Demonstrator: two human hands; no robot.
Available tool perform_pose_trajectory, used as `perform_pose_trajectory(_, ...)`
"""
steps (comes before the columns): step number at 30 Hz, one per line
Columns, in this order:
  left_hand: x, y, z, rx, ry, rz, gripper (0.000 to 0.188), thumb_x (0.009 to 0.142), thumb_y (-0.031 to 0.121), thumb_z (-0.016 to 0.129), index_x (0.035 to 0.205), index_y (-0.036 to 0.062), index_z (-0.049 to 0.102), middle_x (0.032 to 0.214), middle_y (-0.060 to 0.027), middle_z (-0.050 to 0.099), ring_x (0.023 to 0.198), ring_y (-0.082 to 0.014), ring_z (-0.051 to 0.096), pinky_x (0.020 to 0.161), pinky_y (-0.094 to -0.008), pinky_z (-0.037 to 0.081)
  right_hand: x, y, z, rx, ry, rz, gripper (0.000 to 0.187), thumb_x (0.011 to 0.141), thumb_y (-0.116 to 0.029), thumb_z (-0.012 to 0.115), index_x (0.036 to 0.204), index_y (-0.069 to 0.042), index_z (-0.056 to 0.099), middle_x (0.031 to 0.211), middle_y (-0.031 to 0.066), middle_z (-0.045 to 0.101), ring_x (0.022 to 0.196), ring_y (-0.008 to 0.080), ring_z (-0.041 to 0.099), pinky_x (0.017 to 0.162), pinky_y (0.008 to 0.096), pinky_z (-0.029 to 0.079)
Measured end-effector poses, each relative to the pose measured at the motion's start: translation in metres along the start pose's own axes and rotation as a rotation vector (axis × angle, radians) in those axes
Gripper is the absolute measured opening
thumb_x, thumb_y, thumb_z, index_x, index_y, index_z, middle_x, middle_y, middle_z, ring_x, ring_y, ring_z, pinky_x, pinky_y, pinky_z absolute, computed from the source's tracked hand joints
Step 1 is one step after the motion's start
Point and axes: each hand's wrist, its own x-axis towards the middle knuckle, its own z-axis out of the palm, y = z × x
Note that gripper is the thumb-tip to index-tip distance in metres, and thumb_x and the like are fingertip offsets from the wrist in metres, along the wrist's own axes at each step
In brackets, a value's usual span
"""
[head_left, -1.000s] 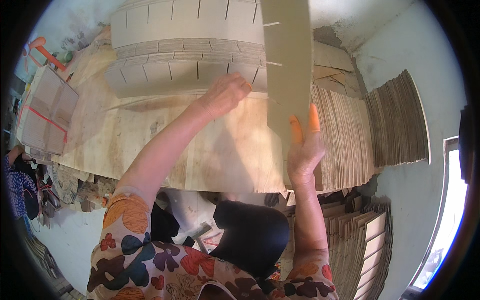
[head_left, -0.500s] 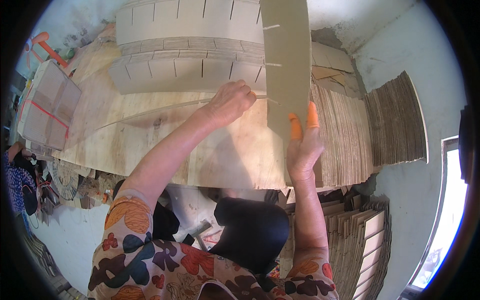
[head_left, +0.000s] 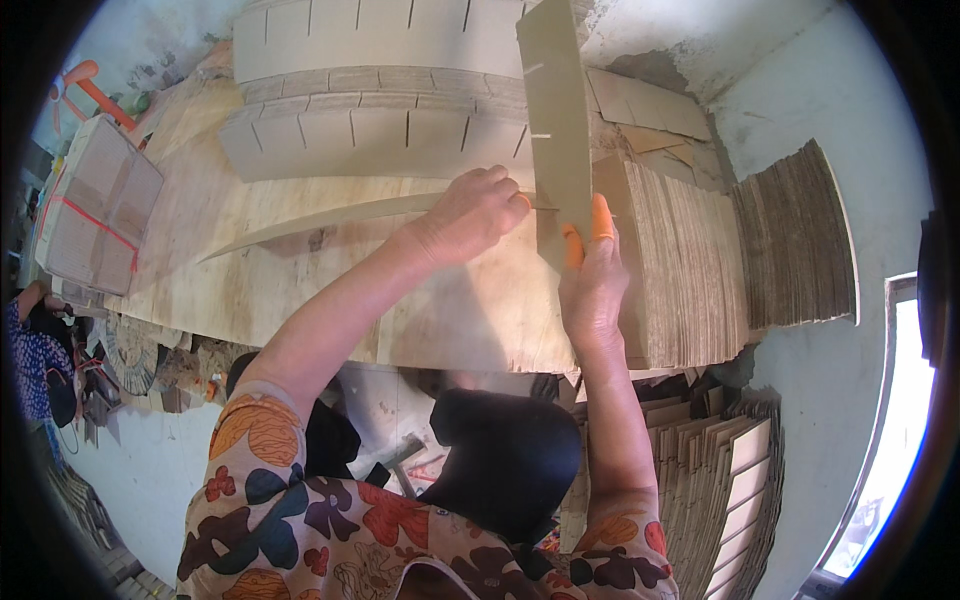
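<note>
My right hand point(head_left: 596, 285), orange covers on its thumb and a finger, is closed around the near end of a long slotted cardboard strip point(head_left: 558, 110). That strip stands on edge and stretches away from me, short slots along its left side. My left hand point(head_left: 475, 215) is closed on a second cardboard strip point(head_left: 330, 222), which runs leftward over the wooden table in a slight curve, also on edge. The right end of this second strip meets the first one near a slot. Whether it sits inside the slot I cannot tell. An orange cover shows on a left fingertip.
Stacks of slotted cardboard strips point(head_left: 375, 140) lie along the table's far side. Packed rows of cardboard point(head_left: 690, 265) stand to the right, near the wall. A taped carton point(head_left: 100, 210) and an orange fan point(head_left: 85, 90) are at left. More cardboard pieces point(head_left: 720, 490) stand below the table.
My right hand has shifted left with its strip, which now appears narrower and more turned. My left hand has moved slightly right, and more of its strip's face shows.
</note>
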Motion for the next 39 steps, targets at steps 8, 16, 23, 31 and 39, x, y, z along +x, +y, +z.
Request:
perform_pose_trajectory(8, 0.003, 0.032, -0.019, -0.350, -0.277, -0.275, 0.014, 0.070, 0.009, 0.063, 0.080, 0.0011, 0.057, 0.079, -0.0085, 0.058, 0.078, -0.0221, 0.055, 0.062, -0.0324, 0.047, -0.020, 0.024, 0.024, 0.005, -0.001, -0.046, 0.048, 0.083, -0.001, 0.059, 0.126, 0.002, 0.037, 0.107, 0.0222, 0.057, 0.068, 0.0381, 0.062, 0.052, 0.0414, 0.053)
perform_pose_trajectory(16, 0.035, -0.075, 0.001, 0.089, -0.272, -0.489, 0.046, 0.069, 0.024, 0.076, 0.102, -0.0006, 0.055, 0.103, -0.0157, 0.057, 0.097, -0.0293, 0.054, 0.085, -0.0387, 0.044, -0.033, 0.018, 0.019, 0.036, 0.058, -0.027, 0.062, 0.081, 0.003, 0.059, 0.137, -0.002, 0.032, 0.101, 0.0202, 0.060, 0.072, 0.0354, 0.064, 0.058, 0.0387, 0.055)
perform_pose_trajectory(23, 0.025, -0.105, 0.053, 0.321, -0.122, -0.295, 0.025, 0.068, 0.012, 0.070, 0.087, 0.0035, 0.057, 0.091, -0.0106, 0.058, 0.093, -0.0266, 0.054, 0.085, -0.0378, 0.044, -0.028, 0.015, 0.017, 0.083, 0.127, -0.083, 0.065, 0.081, 0.006, 0.060, 0.138, -0.001, 0.031, 0.102, 0.0198, 0.060, 0.075, 0.0324, 0.065, 0.063, 0.0354, 0.055)
perform_pose_trajectory(31, 0.018, -0.097, 0.036, 0.227, -0.072, -0.151, 0.005, 0.071, 0.004, 0.058, 0.072, 0.0049, 0.053, 0.075, -0.0096, 0.056, 0.078, -0.0255, 0.056, 0.069, -0.0376, 0.048, -0.027, 0.009, 0.015, 0.183, 0.061, 0.046, 0.061, 0.084, 0.003, 0.057, 0.140, -0.002, 0.032, 0.112, 0.0201, 0.059, 0.090, 0.0301, 0.064, 0.073, 0.0326, 0.052)
perform_pose_trajectory(39, 0.019, -0.069, 0.018, 0.150, -0.062, -0.081, 0.009, 0.068, 0.001, 0.060, 0.071, 0.0050, 0.052, 0.071, -0.0080, 0.055, 0.075, -0.0251, 0.056, 0.059, -0.0369, 0.049, -0.031, 0.006, 0.013, 0.138, -0.002, 0.038, 0.069, 0.080, 0.009, 0.054, 0.143, -0.006, 0.029, 0.107, 0.0193, 0.059, 0.082, 0.0291, 0.063, 0.069, 0.0329, 0.052)
